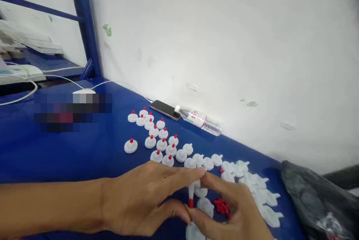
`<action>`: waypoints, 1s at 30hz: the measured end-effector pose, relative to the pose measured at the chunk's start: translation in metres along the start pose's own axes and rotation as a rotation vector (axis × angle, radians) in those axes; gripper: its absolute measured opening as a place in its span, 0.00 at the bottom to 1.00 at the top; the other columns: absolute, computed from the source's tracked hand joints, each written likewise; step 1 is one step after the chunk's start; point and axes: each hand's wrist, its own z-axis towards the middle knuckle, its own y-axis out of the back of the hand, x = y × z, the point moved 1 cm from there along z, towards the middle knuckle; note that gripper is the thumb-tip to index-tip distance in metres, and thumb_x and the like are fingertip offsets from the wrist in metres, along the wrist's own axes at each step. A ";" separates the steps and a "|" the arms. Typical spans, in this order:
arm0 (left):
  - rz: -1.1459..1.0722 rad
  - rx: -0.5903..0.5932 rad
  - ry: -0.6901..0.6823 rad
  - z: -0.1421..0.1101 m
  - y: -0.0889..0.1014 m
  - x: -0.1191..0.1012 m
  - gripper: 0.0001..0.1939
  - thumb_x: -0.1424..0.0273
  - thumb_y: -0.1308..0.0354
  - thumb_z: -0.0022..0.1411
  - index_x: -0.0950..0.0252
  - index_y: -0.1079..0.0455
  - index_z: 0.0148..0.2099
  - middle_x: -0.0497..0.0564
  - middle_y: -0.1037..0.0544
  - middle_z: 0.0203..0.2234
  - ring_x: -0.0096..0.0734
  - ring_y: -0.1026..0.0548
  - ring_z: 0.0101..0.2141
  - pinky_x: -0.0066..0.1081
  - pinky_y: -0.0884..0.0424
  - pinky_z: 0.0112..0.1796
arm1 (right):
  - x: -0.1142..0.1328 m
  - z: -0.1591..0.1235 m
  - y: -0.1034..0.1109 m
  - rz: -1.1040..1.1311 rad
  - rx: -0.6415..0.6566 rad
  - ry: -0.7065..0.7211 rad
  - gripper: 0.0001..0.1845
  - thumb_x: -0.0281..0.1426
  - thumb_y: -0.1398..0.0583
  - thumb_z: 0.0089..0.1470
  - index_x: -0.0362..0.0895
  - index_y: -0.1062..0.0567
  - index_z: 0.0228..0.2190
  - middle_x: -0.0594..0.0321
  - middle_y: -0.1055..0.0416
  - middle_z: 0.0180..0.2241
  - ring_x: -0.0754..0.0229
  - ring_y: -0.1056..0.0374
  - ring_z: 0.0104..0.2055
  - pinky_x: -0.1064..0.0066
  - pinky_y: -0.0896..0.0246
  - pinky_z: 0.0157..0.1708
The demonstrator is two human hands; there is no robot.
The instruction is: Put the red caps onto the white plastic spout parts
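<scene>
My left hand (148, 199) and my right hand (232, 204) meet at the fingertips, both closed around one small white spouted cap (191, 191). Its spout points downward and ends in a red tip (191, 203), with thumbs at the tip and index fingers on top. Fingers partly hide the cap's wide end. Beyond the left hand stand several white caps with red tips (150, 141). Along the right lie several white caps with bare spouts (269, 197), some overlapping. A small heap of red tips (222, 207) shows beneath my right hand.
A black phone (165, 109) on a white cable and a clear plastic bottle (199, 120) lie along the white wall. A dark plastic bag (314, 195) sits at the right. Blue frame posts (85, 23) rise at the left of the blue table (112, 165).
</scene>
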 end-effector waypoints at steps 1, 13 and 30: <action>-0.009 0.016 -0.005 0.002 0.001 0.000 0.30 0.72 0.43 0.70 0.69 0.49 0.70 0.57 0.20 0.48 0.38 0.19 0.43 0.31 0.22 0.44 | 0.000 0.001 0.000 -0.001 -0.003 -0.017 0.13 0.30 0.32 0.37 0.49 0.18 0.31 0.74 0.23 0.22 0.59 0.26 0.22 0.81 0.31 0.24; 0.095 0.010 -0.017 0.006 0.006 -0.002 0.26 0.71 0.47 0.72 0.71 0.46 0.68 0.55 0.22 0.51 0.34 0.20 0.45 0.28 0.23 0.45 | -0.007 0.000 -0.001 -0.097 -0.012 0.055 0.16 0.30 0.32 0.40 0.47 0.18 0.37 0.72 0.20 0.26 0.59 0.23 0.24 0.81 0.27 0.27; 0.326 0.004 -0.027 0.014 0.016 0.006 0.23 0.85 0.52 0.65 0.68 0.36 0.60 0.52 0.22 0.37 0.33 0.26 0.36 0.33 0.29 0.41 | -0.006 0.000 0.008 -0.168 -0.130 -0.101 0.07 0.39 0.42 0.60 0.52 0.24 0.36 0.61 0.21 0.46 0.50 0.24 0.47 0.57 0.29 0.49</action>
